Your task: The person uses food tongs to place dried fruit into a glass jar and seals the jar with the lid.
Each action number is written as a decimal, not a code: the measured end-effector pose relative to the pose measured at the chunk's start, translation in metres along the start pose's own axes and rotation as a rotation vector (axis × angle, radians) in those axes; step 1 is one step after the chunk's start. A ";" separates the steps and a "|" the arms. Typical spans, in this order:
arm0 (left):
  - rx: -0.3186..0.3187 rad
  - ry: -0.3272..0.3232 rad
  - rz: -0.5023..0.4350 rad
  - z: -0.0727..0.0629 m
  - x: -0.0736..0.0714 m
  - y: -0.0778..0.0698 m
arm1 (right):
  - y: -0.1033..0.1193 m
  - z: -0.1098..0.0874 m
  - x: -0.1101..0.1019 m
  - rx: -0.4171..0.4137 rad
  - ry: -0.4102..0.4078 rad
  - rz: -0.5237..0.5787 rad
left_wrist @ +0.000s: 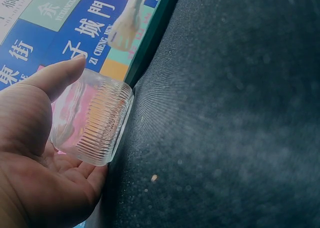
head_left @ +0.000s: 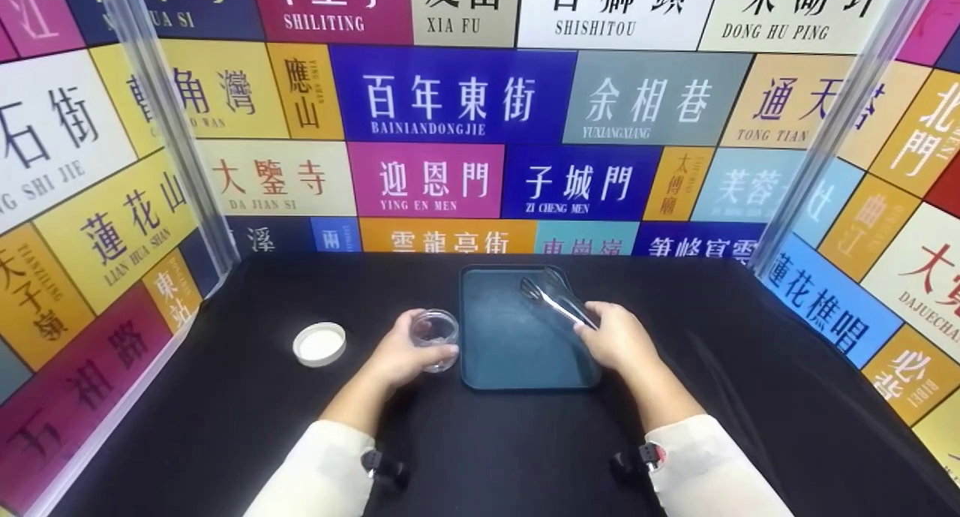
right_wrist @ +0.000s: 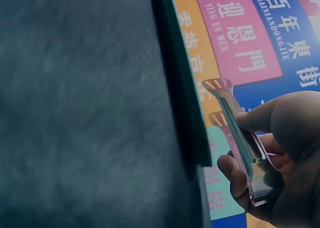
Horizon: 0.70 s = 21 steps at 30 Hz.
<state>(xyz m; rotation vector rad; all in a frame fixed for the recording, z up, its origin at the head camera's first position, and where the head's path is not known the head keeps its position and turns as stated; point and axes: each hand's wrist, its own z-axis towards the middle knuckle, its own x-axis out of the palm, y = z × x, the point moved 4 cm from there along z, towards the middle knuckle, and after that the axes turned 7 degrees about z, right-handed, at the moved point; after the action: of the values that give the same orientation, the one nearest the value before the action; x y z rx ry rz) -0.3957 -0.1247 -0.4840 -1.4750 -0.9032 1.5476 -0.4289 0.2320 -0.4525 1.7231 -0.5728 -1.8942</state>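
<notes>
My left hand [head_left: 396, 356] grips a clear jar [head_left: 435, 329] just off the left edge of the dark teal tray [head_left: 517, 359]. Vertical ribs run round the jar [left_wrist: 102, 120] in the left wrist view, where the thumb lies on one side and the fingers on the other. Over the tray's right part, metal tongs [head_left: 559, 305] point up and left, held in my right hand [head_left: 619, 338]. Seen from the right wrist, the tongs [right_wrist: 235, 123] have slotted tips that stand apart, with nothing between them. A white round lid [head_left: 320, 344] lies left of the jar.
A black cloth [head_left: 480, 457] covers the table. Behind it and along both sides rise panels printed with coloured signs [head_left: 454, 97]. Clear posts [head_left: 161, 112] stand at the back corners.
</notes>
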 end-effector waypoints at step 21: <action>-0.001 0.011 -0.034 0.002 0.002 0.002 | -0.008 0.003 0.008 0.027 0.058 -0.024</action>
<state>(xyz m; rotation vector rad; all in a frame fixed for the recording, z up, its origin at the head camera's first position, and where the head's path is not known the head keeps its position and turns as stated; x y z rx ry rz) -0.3980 -0.1238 -0.4864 -1.4606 -0.9181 1.5136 -0.4328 0.2332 -0.4640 1.8033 -0.5600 -1.8546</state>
